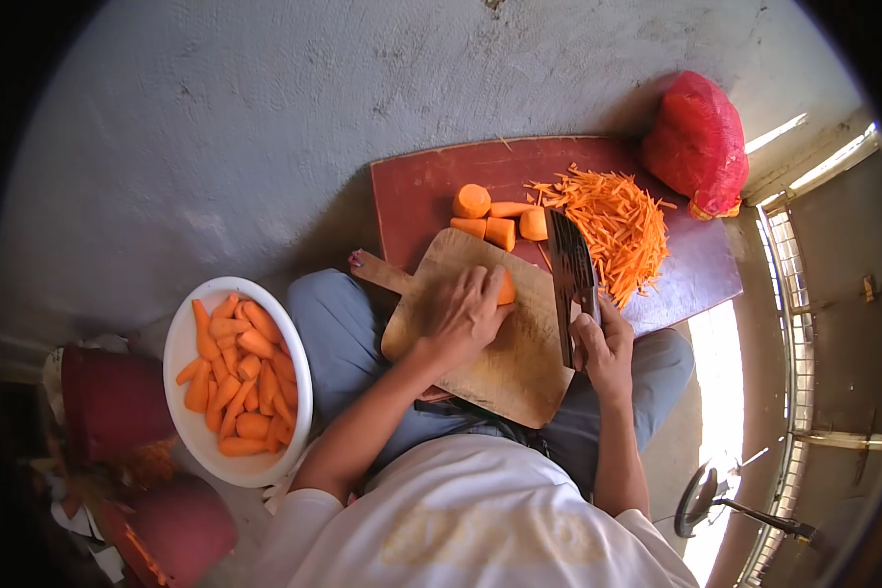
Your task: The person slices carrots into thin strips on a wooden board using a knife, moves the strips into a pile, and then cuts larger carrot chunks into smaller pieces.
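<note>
My left hand [468, 312] rests on the wooden cutting board [519, 377], its fingers closed round a carrot piece [507, 287]. To its right, my right hand [603, 351] grips a broad dark knife [571, 269], the blade pointing away from me over the board's right edge. Beyond the board, several thick carrot chunks [501, 233] lie on the red low table [416, 186]. A large heap of carrot strips [617, 225] sits to the right of the chunks, behind the knife.
At the left stands a white basin [173, 367] of peeled carrots [230, 392]. A red mesh bag [698, 142] is at the table's far right corner. Dark red containers [118, 402] are at the lower left. A wall [245, 127] rises behind the table.
</note>
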A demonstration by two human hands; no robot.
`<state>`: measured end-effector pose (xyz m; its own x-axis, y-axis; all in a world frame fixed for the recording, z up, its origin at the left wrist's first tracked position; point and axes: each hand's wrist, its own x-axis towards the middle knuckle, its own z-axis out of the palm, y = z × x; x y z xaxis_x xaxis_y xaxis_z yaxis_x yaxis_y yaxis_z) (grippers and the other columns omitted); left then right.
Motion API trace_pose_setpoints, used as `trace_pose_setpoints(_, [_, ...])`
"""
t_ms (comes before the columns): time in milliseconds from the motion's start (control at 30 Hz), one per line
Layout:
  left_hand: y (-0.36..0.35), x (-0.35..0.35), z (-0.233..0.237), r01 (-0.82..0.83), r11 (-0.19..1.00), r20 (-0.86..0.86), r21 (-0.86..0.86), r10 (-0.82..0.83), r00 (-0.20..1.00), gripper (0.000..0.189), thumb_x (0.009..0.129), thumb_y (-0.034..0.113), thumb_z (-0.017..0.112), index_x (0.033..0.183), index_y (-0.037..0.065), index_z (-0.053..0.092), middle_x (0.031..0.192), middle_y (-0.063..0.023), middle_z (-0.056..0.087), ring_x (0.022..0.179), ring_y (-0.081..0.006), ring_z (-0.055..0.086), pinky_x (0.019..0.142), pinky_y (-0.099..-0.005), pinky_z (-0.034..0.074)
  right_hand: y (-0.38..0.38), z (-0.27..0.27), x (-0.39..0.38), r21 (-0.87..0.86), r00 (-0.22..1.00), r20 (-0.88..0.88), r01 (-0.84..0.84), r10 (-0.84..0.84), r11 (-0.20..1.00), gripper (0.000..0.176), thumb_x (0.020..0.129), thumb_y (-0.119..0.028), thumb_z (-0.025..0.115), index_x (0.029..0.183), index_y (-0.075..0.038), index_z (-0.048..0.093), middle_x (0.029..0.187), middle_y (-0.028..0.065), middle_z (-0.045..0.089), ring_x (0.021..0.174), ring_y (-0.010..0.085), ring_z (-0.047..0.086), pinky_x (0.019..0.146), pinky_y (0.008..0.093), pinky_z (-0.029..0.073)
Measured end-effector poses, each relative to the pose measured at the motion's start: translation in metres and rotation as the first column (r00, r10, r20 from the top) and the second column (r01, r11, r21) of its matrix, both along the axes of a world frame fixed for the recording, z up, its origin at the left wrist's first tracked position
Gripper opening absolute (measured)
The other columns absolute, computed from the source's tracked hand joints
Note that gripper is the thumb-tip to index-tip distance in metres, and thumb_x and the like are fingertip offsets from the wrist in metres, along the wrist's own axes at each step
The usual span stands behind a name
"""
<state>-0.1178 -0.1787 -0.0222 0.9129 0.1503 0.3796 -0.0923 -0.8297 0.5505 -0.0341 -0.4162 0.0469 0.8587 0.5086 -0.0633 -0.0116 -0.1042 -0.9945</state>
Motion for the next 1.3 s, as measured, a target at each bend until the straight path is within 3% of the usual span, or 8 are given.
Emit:
trace_pose_setpoints(333, [0.016,0.093,0.045,0.190,0.958,0.212,0.214,-0.236,0.948,0.065,0.089,0.018,0.090,0.145,0.000,0.063,0.123,-0.0163,0.062,0.116,-0.0384,0.066,0.101,-0.0487,0.056,-0.017,-0.017,0.001,0.127,0.994,-0.010,0.113,-0.112,0.985,0.038,0.113,-0.023,0.064,0.142,0.002,0.066,0.078,-0.0013,0.058,0.050,0.0052,0.051,0.046,0.0232,0.040])
trace_pose_setpoints(567, [0.069,-0.014,0.085,0.124,0.950,0.135,0.286,-0.168,0.976,0.035,0.087,0.014,0.091,0.114,0.001,0.074,0.113,-0.0146,0.068,0.104,-0.0351,0.070,0.091,-0.0476,0.058,-0.020,-0.028,-0.002,0.109,0.984,-0.046,0.174,-0.170,0.979,0.035,0.111,-0.019,0.066,0.142,-0.001,0.069,0.082,-0.0035,0.061,0.053,0.0045,0.052,0.047,0.0230,0.041])
trace_pose_setpoints(700, [0.113,-0.128,0.113,-0.113,0.884,0.064,0.454,0.094,0.993,0.026,0.089,0.014,0.088,0.107,0.002,0.074,0.102,-0.0126,0.070,0.093,-0.0335,0.071,0.085,-0.0476,0.057,-0.027,-0.036,0.003,0.062,0.985,-0.038,0.171,-0.169,0.983,0.039,0.110,-0.012,0.064,0.147,0.000,0.068,0.095,-0.0030,0.065,0.062,0.0032,0.053,0.053,0.0213,0.043])
trace_pose_setpoints(833, [0.191,-0.255,0.112,-0.406,0.618,0.075,0.673,0.490,0.869,0.030,0.091,0.009,0.088,0.115,-0.005,0.078,0.098,-0.0183,0.076,0.088,-0.0361,0.075,0.081,-0.0448,0.060,-0.025,-0.041,0.007,0.070,0.986,0.037,0.160,-0.163,0.985,0.041,0.113,-0.023,0.063,0.147,0.000,0.069,0.093,-0.0043,0.062,0.061,0.0018,0.049,0.053,0.0215,0.037])
trace_pose_setpoints(933, [0.227,-0.337,0.099,-0.816,0.532,-0.017,0.228,0.840,0.543,0.034,0.092,0.008,0.087,0.121,-0.007,0.076,0.101,-0.0179,0.076,0.091,-0.0327,0.076,0.082,-0.0413,0.061,-0.027,-0.042,0.010,0.052,0.992,0.052,0.114,-0.117,0.992,0.045,0.114,-0.026,0.064,0.149,0.001,0.067,0.089,-0.0049,0.058,0.060,0.0014,0.047,0.052,0.0223,0.035])
trace_pose_setpoints(1000, [0.260,-0.382,0.078,-0.899,0.436,-0.241,0.033,0.877,0.416,0.038,0.094,0.012,0.085,0.125,-0.007,0.075,0.109,-0.0190,0.077,0.096,-0.0369,0.076,0.086,-0.0440,0.061,-0.025,-0.042,0.010,0.037,0.991,0.089,0.097,-0.100,0.995,0.046,0.114,-0.027,0.064,0.151,0.001,0.066,0.087,-0.0050,0.056,0.060,0.0014,0.045,0.052,0.0229,0.034])
trace_pose_setpoints(1233, [0.223,-0.332,0.048,-0.696,0.681,-0.280,0.227,0.730,0.624,0.046,0.086,0.019,0.092,0.124,-0.003,0.077,0.105,-0.0211,0.079,0.099,-0.0362,0.077,0.091,-0.0453,0.061,-0.027,-0.043,0.007,-0.004,0.981,0.128,0.148,-0.146,0.989,0.049,0.115,-0.031,0.065,0.152,0.001,0.066,0.084,-0.0052,0.054,0.060,0.0017,0.044,0.053,0.0233,0.033])
trace_pose_setpoints(1300, [0.215,-0.295,0.035,-0.750,0.618,-0.292,0.234,0.781,0.552,0.044,0.083,0.016,0.096,0.117,-0.004,0.077,0.099,-0.0161,0.079,0.091,-0.0259,0.076,0.082,-0.0394,0.061,-0.027,-0.040,0.007,-0.024,0.978,0.126,0.168,-0.164,0.985,0.048,0.115,-0.031,0.065,0.152,0.001,0.066,0.085,-0.0050,0.054,0.060,0.0019,0.044,0.053,0.0231,0.033])
